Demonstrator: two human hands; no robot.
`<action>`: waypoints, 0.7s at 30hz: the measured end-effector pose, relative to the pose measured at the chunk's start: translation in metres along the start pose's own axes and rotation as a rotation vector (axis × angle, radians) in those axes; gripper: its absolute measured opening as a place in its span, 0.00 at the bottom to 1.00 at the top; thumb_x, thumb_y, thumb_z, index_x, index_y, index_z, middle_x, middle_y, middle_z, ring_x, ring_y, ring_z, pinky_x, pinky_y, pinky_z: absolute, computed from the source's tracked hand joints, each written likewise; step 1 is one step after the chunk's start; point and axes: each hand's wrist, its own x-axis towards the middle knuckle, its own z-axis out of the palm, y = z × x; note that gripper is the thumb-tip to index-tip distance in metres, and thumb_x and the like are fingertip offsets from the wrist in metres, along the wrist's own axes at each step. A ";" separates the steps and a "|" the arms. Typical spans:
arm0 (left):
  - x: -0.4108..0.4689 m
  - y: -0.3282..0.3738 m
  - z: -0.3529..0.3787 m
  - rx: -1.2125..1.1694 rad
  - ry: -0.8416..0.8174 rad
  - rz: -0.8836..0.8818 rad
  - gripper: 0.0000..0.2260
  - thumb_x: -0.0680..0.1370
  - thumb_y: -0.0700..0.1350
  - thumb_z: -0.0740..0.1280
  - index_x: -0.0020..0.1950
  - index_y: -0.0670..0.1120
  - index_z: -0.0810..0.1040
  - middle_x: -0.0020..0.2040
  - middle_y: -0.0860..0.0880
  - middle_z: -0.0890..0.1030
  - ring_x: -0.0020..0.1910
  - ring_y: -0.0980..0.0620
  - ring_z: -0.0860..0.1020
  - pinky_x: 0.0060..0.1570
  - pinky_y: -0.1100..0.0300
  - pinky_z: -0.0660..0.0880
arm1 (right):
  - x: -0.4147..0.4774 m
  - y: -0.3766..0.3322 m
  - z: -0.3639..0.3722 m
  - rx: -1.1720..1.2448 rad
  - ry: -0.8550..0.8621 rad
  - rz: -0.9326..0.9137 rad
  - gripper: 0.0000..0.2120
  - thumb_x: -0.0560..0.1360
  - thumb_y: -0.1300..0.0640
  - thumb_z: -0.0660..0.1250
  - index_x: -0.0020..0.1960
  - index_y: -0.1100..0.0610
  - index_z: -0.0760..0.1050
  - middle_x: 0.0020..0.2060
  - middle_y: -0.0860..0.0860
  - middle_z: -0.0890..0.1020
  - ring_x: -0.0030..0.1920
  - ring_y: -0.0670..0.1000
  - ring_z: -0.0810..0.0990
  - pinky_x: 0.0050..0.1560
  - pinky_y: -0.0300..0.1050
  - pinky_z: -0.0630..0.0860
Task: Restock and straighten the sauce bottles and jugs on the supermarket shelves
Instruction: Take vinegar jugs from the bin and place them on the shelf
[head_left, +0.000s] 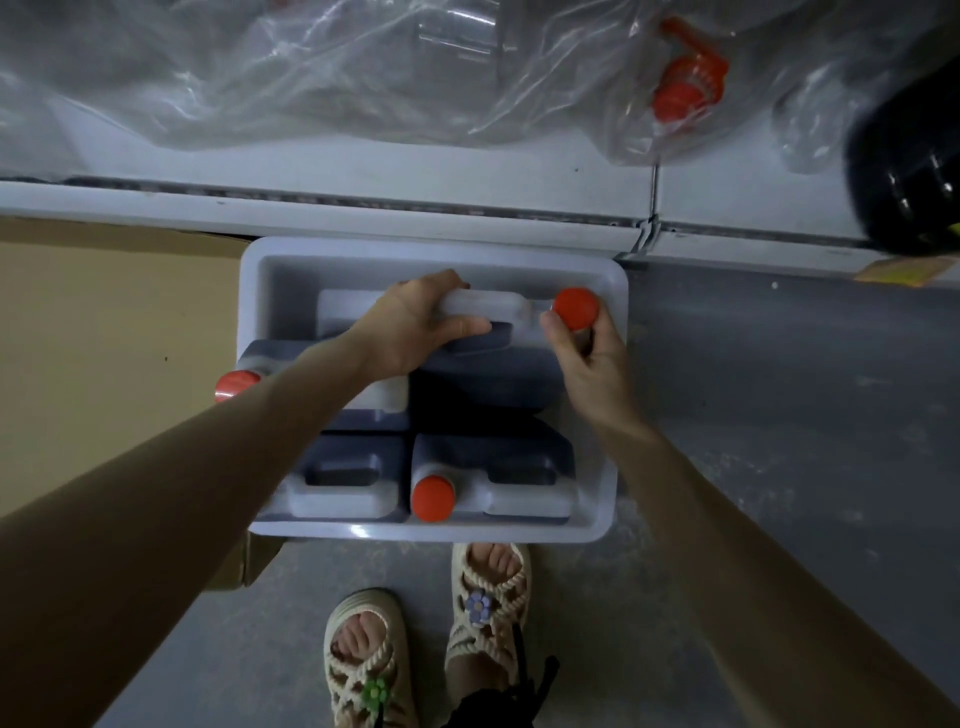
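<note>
Grey floor beneath white bottom shelf; plastic-wrapped bottles on shelf. White tub on floor beside cardboard box holds four dark sauce jugs, red-capped. Left hand grips handle of rear jug; right hand pinches its red cap

Single head view — looks steeply down, close over tub on floor, shelf edge ahead

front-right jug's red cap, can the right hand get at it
Probably yes: the cap stands uncovered with nothing above it, but the right hand must first let go of the far jug.
</note>
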 end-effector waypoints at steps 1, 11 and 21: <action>0.003 -0.001 -0.001 -0.014 -0.013 -0.006 0.18 0.76 0.50 0.70 0.61 0.42 0.76 0.51 0.46 0.78 0.50 0.50 0.74 0.44 0.67 0.64 | 0.002 0.001 0.000 -0.005 -0.005 -0.014 0.03 0.79 0.53 0.64 0.51 0.51 0.71 0.40 0.43 0.76 0.38 0.32 0.75 0.43 0.22 0.68; 0.007 0.017 -0.007 -0.088 -0.078 0.015 0.16 0.74 0.50 0.72 0.57 0.42 0.80 0.51 0.43 0.83 0.47 0.50 0.78 0.40 0.70 0.71 | 0.008 -0.004 -0.002 -0.022 0.108 -0.138 0.07 0.79 0.54 0.64 0.56 0.49 0.69 0.42 0.42 0.76 0.41 0.36 0.74 0.40 0.21 0.66; -0.082 0.124 -0.085 -0.271 0.014 0.188 0.15 0.72 0.47 0.75 0.51 0.38 0.81 0.46 0.35 0.82 0.39 0.49 0.76 0.41 0.51 0.74 | -0.073 -0.129 -0.037 0.006 0.158 -0.366 0.05 0.79 0.54 0.65 0.54 0.49 0.71 0.41 0.44 0.76 0.38 0.32 0.73 0.42 0.24 0.67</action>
